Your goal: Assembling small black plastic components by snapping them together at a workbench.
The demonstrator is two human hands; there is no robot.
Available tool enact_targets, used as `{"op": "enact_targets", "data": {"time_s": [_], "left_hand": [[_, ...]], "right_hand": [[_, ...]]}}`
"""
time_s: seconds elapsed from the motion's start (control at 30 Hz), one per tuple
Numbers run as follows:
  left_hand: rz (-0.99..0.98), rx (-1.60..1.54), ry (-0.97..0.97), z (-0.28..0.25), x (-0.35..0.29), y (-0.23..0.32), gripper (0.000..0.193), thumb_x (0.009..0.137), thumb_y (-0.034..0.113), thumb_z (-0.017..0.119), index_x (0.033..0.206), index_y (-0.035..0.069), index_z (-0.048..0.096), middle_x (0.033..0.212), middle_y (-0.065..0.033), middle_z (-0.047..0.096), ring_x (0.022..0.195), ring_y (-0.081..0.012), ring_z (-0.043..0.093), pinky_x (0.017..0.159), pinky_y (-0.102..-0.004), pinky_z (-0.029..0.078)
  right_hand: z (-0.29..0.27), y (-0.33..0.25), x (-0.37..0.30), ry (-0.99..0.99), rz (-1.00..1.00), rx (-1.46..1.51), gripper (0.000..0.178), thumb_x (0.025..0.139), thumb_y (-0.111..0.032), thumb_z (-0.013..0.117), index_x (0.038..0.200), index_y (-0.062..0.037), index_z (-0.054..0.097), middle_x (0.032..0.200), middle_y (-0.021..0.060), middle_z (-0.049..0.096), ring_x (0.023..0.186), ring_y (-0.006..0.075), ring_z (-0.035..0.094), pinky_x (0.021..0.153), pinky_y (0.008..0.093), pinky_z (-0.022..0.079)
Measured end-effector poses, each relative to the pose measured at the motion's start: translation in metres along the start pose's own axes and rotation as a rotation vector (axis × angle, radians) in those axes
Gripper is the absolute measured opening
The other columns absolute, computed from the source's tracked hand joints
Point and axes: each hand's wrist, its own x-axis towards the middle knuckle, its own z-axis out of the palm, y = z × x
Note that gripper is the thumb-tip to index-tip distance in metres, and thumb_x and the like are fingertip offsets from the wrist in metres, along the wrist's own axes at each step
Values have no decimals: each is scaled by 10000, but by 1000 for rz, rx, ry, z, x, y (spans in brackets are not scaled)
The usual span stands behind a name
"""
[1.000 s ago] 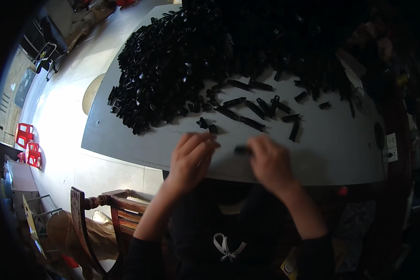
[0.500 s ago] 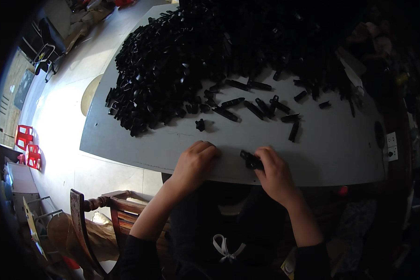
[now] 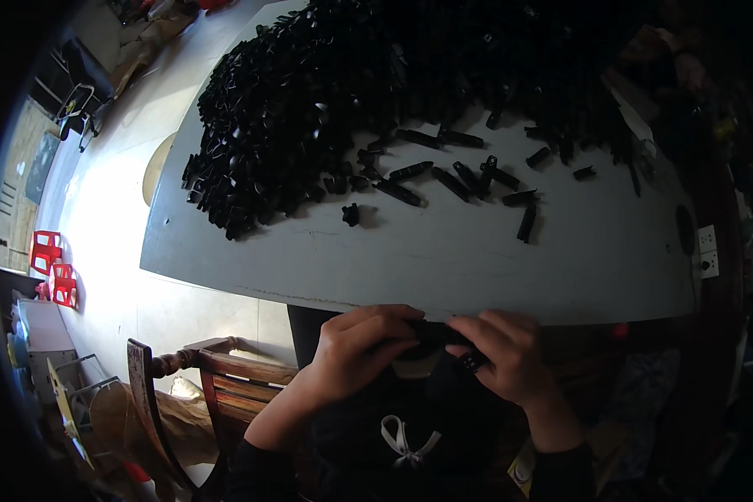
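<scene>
One black part (image 3: 433, 333)

Left hand (image 3: 364, 345) and right hand (image 3: 509, 356): both curled closed, gripping its two ends at the near edge of the table (image 3: 376, 263). Long axis roughly left to right; which end leads, unclear. Narrow, dark, mostly covered. Beyond: loose black pieces (image 3: 527, 224); large black heap (image 3: 268, 134).

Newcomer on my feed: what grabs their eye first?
Probably the heap of black parts across the far side of the table. Then the two red stools on the bright floor at far left. Low in the centre, the left hand and right hand hold a black piece between them.
</scene>
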Motion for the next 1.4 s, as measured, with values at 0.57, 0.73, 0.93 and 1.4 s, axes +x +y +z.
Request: {"op": "enact_targets", "data": {"time_s": [0.57,0.73,0.93,1.4], "left_hand": [[-126,-648,-153,29,-11,2,528,997,413,390,914,-37,654,964,-192,685,974,-315,656,869,-393,509],[-193,-527,134,21,-3,-24,244,960,172,484,982,-32,615,1057,-149,633,1033,-251,592,911,-346,449],[-7,661,301,-33,43,-60,355,705,-91,553,1012,59,648,1053,-120,574,931,-294,556,770,-351,478],[32,769,14,-46,53,-77,88,752,52,655,839,61,645,827,-67,616,800,-269,604,691,-371,501]], "right_hand": [[41,-21,-7,-57,-236,171,120,723,-32,674,834,-19,633,796,95,614,750,273,663,609,356,553],[52,5,11,-177,-198,25,237,728,-43,640,963,-34,605,759,96,592,659,275,615,559,374,498],[41,57,92,6,-38,-209,352,650,40,705,932,-76,529,827,44,588,758,243,635,621,337,515],[51,97,120,-173,-313,-507,304,729,7,604,1000,-113,672,748,39,580,672,198,615,565,333,507]]}}
